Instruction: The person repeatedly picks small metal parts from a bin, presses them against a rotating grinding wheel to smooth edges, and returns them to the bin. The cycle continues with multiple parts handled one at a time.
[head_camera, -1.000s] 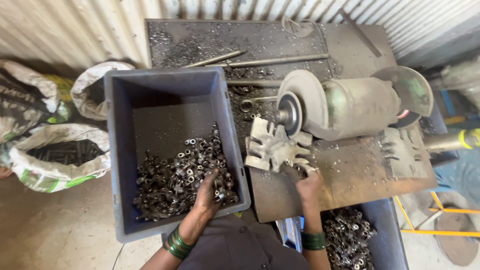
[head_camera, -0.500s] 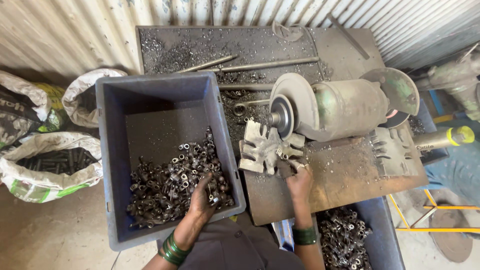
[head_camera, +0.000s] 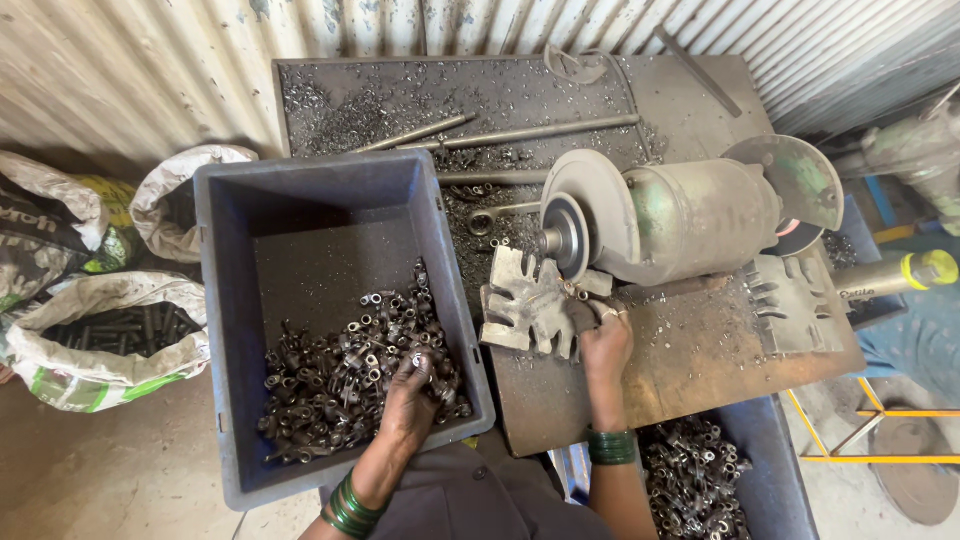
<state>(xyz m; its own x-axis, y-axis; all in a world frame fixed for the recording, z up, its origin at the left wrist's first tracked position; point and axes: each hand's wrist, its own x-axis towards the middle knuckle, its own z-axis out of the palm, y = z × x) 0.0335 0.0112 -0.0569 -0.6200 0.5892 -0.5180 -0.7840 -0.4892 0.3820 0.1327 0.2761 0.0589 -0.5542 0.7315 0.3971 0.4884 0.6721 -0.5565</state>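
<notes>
My left hand (head_camera: 408, 398) reaches into a grey plastic crate (head_camera: 225, 300) and grips one small metal ring part from the heap of such parts (head_camera: 340, 380). My right hand (head_camera: 603, 340) rests on the rusty steel bench (head_camera: 690, 370), pinching a small metal part against the notched metal guide plate (head_camera: 525, 300), just below the grinding wheel (head_camera: 572, 235) of a bench grinder (head_camera: 690, 215). Green bangles circle both wrists.
A second crate of metal parts (head_camera: 700, 475) sits low at the right, under the bench edge. Long rods (head_camera: 520, 135) and metal chips lie on the bench's far side. Sacks (head_camera: 90, 330) stand at the left, one holding dark rods. A corrugated metal wall runs behind.
My left hand has closed on a part in the crate heap. My right hand has moved slightly up toward the guide plate. The view has shifted a little.
</notes>
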